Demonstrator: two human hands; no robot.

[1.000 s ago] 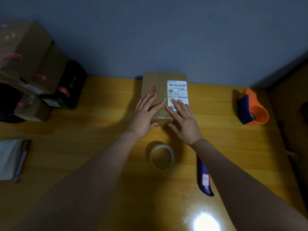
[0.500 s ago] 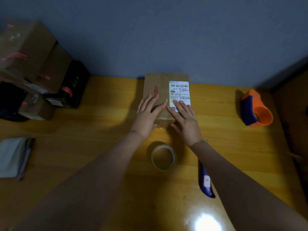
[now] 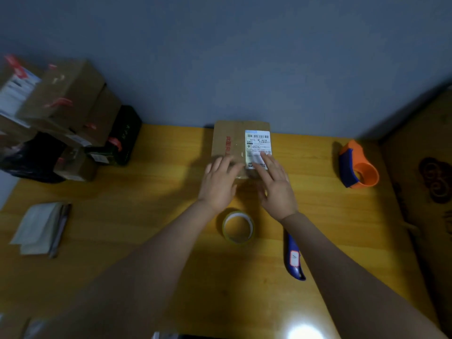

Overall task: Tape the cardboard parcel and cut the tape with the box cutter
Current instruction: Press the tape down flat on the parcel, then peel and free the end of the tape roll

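Both hands flat, fingers spread, gripping nothing: left hand (image 3: 218, 184), right hand (image 3: 277, 187) on near end of parcel (image 3: 234, 140), centre frame. Tape roll (image 3: 238, 227) just below wrists, between forearms; box cutter (image 3: 294, 259) under right forearm, long axis running up-frame. Right hand nearer cutter.

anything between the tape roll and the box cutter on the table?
Only the right forearm crosses above that gap. In the head view, the table between the tape roll and the box cutter is otherwise bare wood.

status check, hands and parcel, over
Left hand and right hand open, flat on near end of parcel. Tape roll and box cutter lie untouched on table. Nothing in the way.
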